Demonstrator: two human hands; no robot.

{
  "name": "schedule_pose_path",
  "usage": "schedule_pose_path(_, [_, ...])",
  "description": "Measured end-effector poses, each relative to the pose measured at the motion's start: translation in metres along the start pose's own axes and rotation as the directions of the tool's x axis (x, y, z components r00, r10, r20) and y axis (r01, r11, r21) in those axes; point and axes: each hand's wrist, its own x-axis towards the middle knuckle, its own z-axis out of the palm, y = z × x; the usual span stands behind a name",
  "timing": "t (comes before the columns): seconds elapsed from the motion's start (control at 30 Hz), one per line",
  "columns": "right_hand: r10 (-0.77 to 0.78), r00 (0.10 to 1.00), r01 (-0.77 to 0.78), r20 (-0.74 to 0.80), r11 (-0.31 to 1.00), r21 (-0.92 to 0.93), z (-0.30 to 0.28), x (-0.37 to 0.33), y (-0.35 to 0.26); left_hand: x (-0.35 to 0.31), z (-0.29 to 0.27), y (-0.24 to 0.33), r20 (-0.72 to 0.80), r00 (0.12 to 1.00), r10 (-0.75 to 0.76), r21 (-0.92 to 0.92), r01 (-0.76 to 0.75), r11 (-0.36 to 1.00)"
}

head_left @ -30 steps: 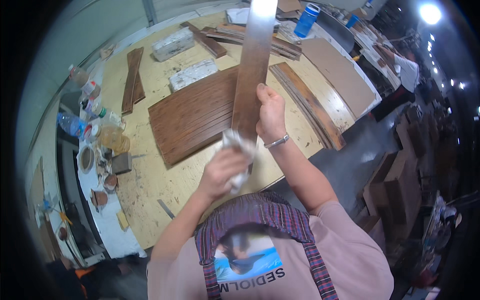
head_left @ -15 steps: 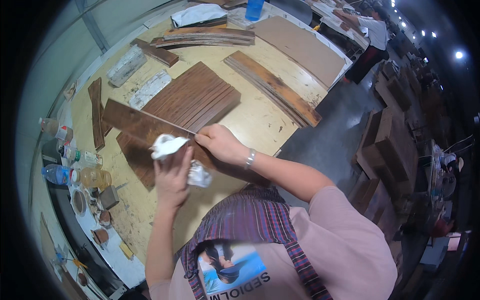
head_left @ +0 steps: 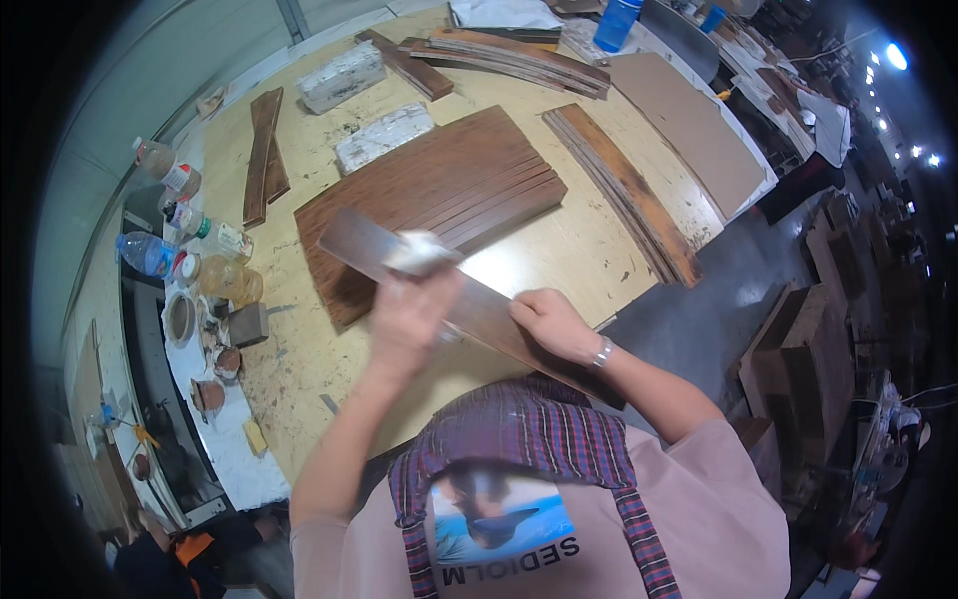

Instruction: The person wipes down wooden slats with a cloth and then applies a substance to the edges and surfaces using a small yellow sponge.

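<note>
A long brown wooden board point(head_left: 494, 321) slants from over a stack of boards back toward my apron. My right hand point(head_left: 557, 324) is closed around its far edge, near the body end. My left hand point(head_left: 411, 321), smeared by motion, presses a crumpled white cloth point(head_left: 419, 252) onto the board's face. Beneath the board's far-left end lies the wide stack of brown boards point(head_left: 419, 180), set side by side on the yellowish table point(head_left: 289, 374).
Plastic bottles point(head_left: 228, 280) and small pots line the table's left edge. Two wrapped blocks point(head_left: 384, 138) sit beyond the stack. More strips point(head_left: 624, 195) lie to the right, near a brown sheet point(head_left: 664, 125). Another person point(head_left: 165, 559) shows at lower left.
The whole view has shifted, so the table sits farther right and higher. Relative to my right hand, the left hand and cloth have slid along the board toward its far-left end.
</note>
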Motion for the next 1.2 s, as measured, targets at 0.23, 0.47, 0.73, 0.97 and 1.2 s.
schedule_pose_path(0.23, [0.025,0.999,-0.027,-0.043,0.998,-0.052,-0.027,-0.057,0.006,-0.069,-0.06,-0.171,-0.145,0.606,-0.782,-0.45,0.663,0.598])
schedule_pose_path(0.47, [-0.164,0.953,0.123,-0.255,0.978,-0.169,0.005,-0.033,0.021,-0.004,-0.034,-0.033,0.372,0.408,-0.834,-0.927,0.21,-0.31])
schedule_pose_path(0.73, [-0.219,0.944,0.172,-0.245,0.965,-0.2,0.01,-0.037,0.01,-0.01,-0.03,-0.091,0.21,0.284,-0.935,-0.975,-0.005,-0.221])
schedule_pose_path(0.97, [-0.099,0.946,0.057,-0.308,0.988,-0.144,0.007,-0.024,0.013,-0.023,-0.047,-0.054,0.021,0.485,-0.874,-0.892,0.405,0.203])
schedule_pose_path(1.2, [0.021,0.989,-0.033,-0.15,0.996,-0.077,0.006,-0.037,0.0,-0.002,-0.027,-0.033,0.161,0.973,-0.163,0.047,0.158,0.986])
